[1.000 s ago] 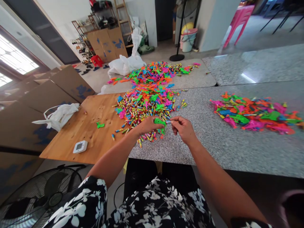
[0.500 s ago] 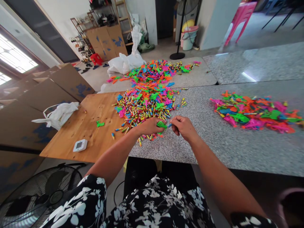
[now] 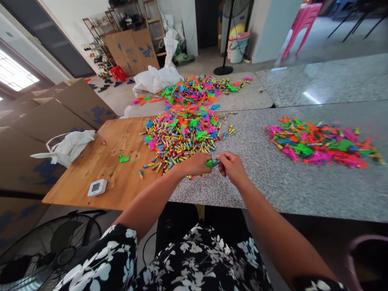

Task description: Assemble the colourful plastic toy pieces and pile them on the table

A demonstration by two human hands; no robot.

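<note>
My L hand grips a green plastic pc; my R hand pinches a small blue tube right by it, over the grey counter, nr the mixed pile.

Green plastic piece and small blue tube, held close together over the near middle of the tabletop.
The bright green piece sits in the left fingers, mostly hidden, a rounded bit showing at their right side. The slim tube, pinched in the right fingers, points left toward it, slightly slanted; whether the two are joined cannot be told.
</note>
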